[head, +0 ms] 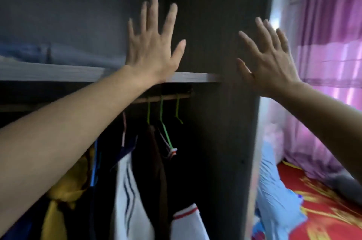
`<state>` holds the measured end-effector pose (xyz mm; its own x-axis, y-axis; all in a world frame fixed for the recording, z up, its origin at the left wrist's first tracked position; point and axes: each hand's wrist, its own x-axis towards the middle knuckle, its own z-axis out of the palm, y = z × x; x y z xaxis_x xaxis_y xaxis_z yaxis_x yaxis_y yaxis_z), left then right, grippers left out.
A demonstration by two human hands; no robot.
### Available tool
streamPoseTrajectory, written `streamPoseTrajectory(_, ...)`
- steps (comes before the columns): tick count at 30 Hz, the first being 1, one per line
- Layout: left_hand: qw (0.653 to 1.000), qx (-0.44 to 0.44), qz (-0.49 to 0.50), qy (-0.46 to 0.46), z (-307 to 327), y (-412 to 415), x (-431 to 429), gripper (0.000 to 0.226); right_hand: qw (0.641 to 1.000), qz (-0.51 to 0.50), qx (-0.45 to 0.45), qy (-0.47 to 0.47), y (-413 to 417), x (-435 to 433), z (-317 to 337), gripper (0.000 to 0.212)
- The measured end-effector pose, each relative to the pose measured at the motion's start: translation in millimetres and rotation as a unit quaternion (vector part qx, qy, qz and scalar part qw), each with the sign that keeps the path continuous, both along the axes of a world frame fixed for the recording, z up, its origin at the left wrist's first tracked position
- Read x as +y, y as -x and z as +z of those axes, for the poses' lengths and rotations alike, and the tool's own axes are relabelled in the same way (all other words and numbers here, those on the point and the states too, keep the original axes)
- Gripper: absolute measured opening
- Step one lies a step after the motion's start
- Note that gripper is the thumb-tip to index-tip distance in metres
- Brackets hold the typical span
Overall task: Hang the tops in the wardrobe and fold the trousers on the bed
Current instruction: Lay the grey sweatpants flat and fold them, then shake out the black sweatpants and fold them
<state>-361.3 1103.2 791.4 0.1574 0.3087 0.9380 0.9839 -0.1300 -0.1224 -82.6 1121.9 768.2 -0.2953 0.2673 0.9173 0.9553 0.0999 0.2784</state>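
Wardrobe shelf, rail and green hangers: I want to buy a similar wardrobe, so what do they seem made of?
The shelf is likely laminated board, matte grey, with streaky wood-grain along its front edge. The rail looks like bare wood, dull brown and round, though blur leaves it open. The hangers have thin bright green hooks, probably plastic or plastic-coated wire; I cannot tell which.

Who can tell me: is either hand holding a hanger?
No: the left hand and right hand are spread open and empty; the green hangers hang on the rail.
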Motion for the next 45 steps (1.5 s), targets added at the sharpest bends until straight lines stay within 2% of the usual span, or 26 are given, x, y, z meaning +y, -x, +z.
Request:
streamPoseTrajectory(3,0.998,0.0,-0.066,-0.018,-18,-67,-19,0.074,0.998,-0.06,0.004,0.002,-70,-46,-12,0.064)
streamPoseTrajectory(7,0.988,-0.016,-0.153,-0.017,-69,-177,-52,0.074,0.992,-0.109,0.06,0.034,-177,-114,-59,0.065)
streamPoseTrajectory(13,0.962,-0.016,-0.265,0.069,-146,-368,-99,0.072,0.963,-0.224,0.08,0.13,-343,-221,-134,0.068)
streamPoseTrajectory(21,0.904,0.024,-0.398,0.156,-200,-607,-165,0.075,0.911,-0.364,0.109,0.16,-537,-371,-182,0.07)
streamPoseTrajectory(26,0.856,0.057,-0.478,0.189,-260,-745,-187,0.075,0.862,-0.429,0.174,0.204,-636,-433,-248,0.071)
streamPoseTrajectory(30,0.813,0.078,-0.53,0.227,-320,-853,-197,0.074,0.814,-0.48,0.21,0.251,-716,-462,-297,0.075)
streamPoseTrajectory(36,0.787,0.125,-0.536,0.277,-372,-1011,-184,0.073,0.751,-0.53,0.251,0.303,-854,-456,-322,0.077)
streamPoseTrajectory(39,0.776,0.145,-0.526,0.317,-382,-1078,-175,0.073,0.731,-0.536,0.273,0.323,-913,-449,-329,0.079)
streamPoseTrajectory(45,0.757,0.187,-0.51,0.363,-414,-1191,-166,0.073,0.712,-0.537,0.307,0.333,-1012,-447,-361,0.08)
